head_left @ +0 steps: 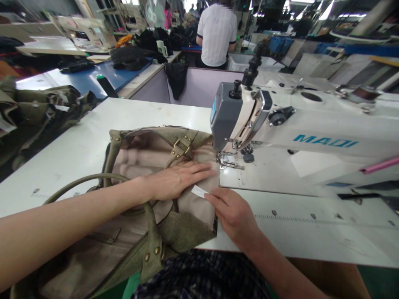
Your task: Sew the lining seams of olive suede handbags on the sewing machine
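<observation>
An olive handbag (190, 234) lies opened out on the white sewing table, its beige lining (137, 160) facing up. My left hand (174, 178) rests flat on the lining, fingers stretched toward the needle area. Between the thumb and fingers of my right hand (233, 211) is a small white label (198, 191), at the lining's right edge. The presser foot (229, 162) of the sewing machine (280, 120) stands just beyond that edge. A handle (87, 178) of the bag loops under my left forearm.
Olive bag pieces (40, 116) are heaped at the left. A dark thread cone (106, 86) with a green top stands behind the table. Farther back are a blue worktable (124, 77), another sewing machine (93, 31) and a person in a white shirt (216, 35). A ruler scale (293, 218) marks the front right.
</observation>
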